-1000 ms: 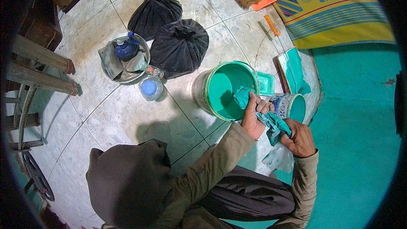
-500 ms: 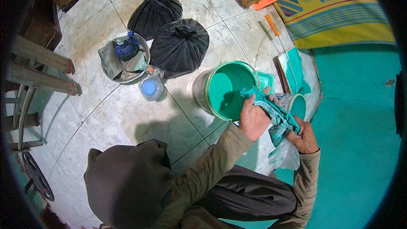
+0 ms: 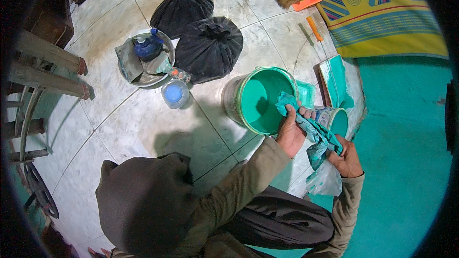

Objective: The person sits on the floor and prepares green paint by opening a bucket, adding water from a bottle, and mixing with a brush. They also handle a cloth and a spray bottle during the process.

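Left hand (image 3: pixel 289 134) and right hand (image 3: pixel 346 157) clench a teal rag (image 3: pixel 311 131), stretched diagonally between them.

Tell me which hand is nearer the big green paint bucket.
Left. The left hand grips the rag right at the rim of the paint bucket; the right hand holds the rag's lower end, farther off.

Rag drawn out between the hands beside the paint bucket

The teal-stained rag (image 3: pixel 310 128), bunched between close-set hands a second ago, is now stretched into a twisted strip. The left hand (image 3: pixel 290 133) is shifted left and farther, onto the rim of the green bucket (image 3: pixel 258 96), while the right hand (image 3: pixel 347 158) is lowered nearer, so the small paint can (image 3: pixel 334 118) is uncovered again.
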